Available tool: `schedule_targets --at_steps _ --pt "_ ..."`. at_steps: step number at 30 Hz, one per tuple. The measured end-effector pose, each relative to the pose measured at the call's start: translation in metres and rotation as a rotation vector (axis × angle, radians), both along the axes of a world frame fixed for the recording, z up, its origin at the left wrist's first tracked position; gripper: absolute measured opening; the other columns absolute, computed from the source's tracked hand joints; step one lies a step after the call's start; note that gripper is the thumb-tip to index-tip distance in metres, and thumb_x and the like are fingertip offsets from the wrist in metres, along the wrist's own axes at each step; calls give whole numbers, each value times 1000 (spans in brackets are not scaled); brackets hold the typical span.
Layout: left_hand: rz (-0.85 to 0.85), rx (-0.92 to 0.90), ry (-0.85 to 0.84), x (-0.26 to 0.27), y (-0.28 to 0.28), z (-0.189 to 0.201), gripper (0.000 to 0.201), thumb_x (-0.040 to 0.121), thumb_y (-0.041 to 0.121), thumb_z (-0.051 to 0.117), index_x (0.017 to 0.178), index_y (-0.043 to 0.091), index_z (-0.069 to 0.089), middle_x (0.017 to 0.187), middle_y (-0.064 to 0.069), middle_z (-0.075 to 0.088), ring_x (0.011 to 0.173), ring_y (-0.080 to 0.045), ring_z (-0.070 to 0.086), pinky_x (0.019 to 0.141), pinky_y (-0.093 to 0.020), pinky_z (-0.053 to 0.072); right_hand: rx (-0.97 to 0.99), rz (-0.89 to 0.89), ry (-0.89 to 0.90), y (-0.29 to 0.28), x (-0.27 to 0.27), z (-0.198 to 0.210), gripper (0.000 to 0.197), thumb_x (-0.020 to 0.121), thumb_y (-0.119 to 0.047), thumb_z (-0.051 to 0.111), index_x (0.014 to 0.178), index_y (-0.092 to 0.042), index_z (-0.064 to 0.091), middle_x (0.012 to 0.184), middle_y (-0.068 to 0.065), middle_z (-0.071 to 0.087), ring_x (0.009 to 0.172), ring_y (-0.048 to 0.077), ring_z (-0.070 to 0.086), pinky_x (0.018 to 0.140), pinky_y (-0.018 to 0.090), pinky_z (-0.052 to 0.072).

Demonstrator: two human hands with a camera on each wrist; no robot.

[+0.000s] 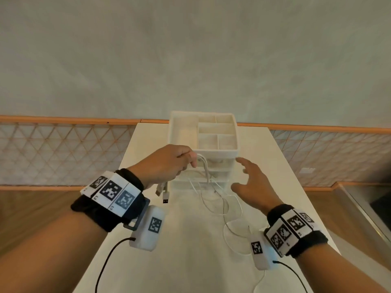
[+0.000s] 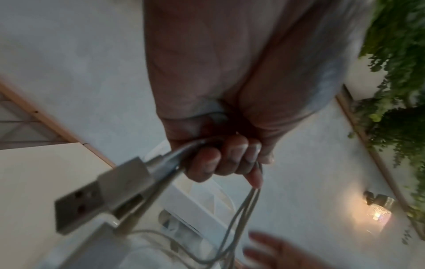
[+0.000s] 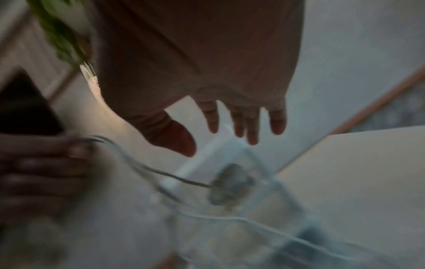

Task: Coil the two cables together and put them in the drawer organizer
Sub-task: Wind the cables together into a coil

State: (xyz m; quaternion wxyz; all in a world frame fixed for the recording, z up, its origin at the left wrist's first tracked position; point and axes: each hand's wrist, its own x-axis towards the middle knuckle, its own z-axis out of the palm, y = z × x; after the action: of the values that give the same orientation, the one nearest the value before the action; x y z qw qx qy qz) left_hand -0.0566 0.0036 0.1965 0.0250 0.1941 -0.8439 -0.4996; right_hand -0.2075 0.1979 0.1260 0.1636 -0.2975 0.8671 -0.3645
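I see a long pale surface [image 1: 190,261] running away from me toward a plain grey-green wall [image 1: 190,49], with an orange-trimmed lattice panel [image 1: 53,153] on either side and wood flooring below. At the far end of the surface stands the white drawer organizer [image 1: 230,153], its top tray split into several compartments. My left hand [image 1: 167,166] has its grip curled tight round the two white cables [image 1: 204,168], held raised just in front of the organizer; their USB plugs [image 1: 164,192] dangle under the hand, and the rest trails in loose loops down onto the surface toward my right wrist. My right hand [image 1: 254,185] hovers beside the organizer's front, fingers spread, grip wide and holding nothing (the right wrist view is blurred). The left wrist view shows green foliage [image 2: 395,72] and a small glowing lamp [image 2: 377,211] off to one side.
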Motion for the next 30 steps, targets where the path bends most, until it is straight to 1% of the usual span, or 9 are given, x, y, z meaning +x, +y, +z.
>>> schedule_targets --at_steps 3,6,10,14,18,20,23,27,30 --pt "-51 -38 35 -3 12 3 33 102 31 43 89 11 66 56 9 40 48 -9 34 52 -23 32 -240 275 58 -34 32 42 63 77 -18 64 137 -26 50 138 -8 56 125 8 51 100 22 41" --pt "-54 5 103 2 11 2 31 102 31 44 81 14 61 58 8 42 47 -6 34 50 -23 31 -324 376 61 -55 45 54 21 89 -17 63 109 -19 69 96 -5 72 83 5 66 76 26 55" --pt "-87 -71 19 26 -8 -6 35 99 40 47 84 16 69 61 9 45 53 -7 39 52 -21 35 -324 401 -109 -48 35 53 19 92 -29 68 95 -12 76 63 -8 63 50 1 48 52 18 40" --pt "33 -128 74 43 -24 -18 40 100 42 43 73 15 57 52 11 40 49 -7 33 51 -21 31 -380 330 -129 -35 20 52 23 98 -20 59 100 -7 77 51 -19 56 49 -1 45 55 14 36" --pt "350 357 316 39 -22 -21 37 101 36 45 73 13 52 53 11 30 53 -13 25 51 -25 29 -518 267 -48 -37 29 47 25 101 -14 54 113 -9 74 56 -20 59 55 -3 50 61 11 40" --pt "360 592 361 32 -6 -19 34 96 41 51 74 15 55 53 10 35 52 -11 30 55 -26 32 -564 234 4 -44 42 40 25 100 -15 55 115 -16 75 59 -14 56 57 -1 49 62 14 42" --pt "259 696 374 19 15 -15 39 74 50 68 80 13 55 51 12 44 49 -7 37 56 -26 34 -572 246 115 -53 61 35 23 98 -10 58 110 -15 76 60 -12 57 59 1 55 61 9 43" --pt "338 627 349 1 35 -11 38 86 46 64 64 16 54 45 8 51 41 -10 49 44 -22 41 -518 430 229 -54 81 23 25 95 -1 57 73 -3 68 61 6 65 58 19 60 57 39 51" --pt "528 714 327 -7 32 -17 47 94 51 50 62 17 49 53 3 43 42 -9 44 46 -23 41 -471 426 198 -38 80 17 17 96 -16 62 101 -14 78 69 3 72 63 13 64 62 35 54"
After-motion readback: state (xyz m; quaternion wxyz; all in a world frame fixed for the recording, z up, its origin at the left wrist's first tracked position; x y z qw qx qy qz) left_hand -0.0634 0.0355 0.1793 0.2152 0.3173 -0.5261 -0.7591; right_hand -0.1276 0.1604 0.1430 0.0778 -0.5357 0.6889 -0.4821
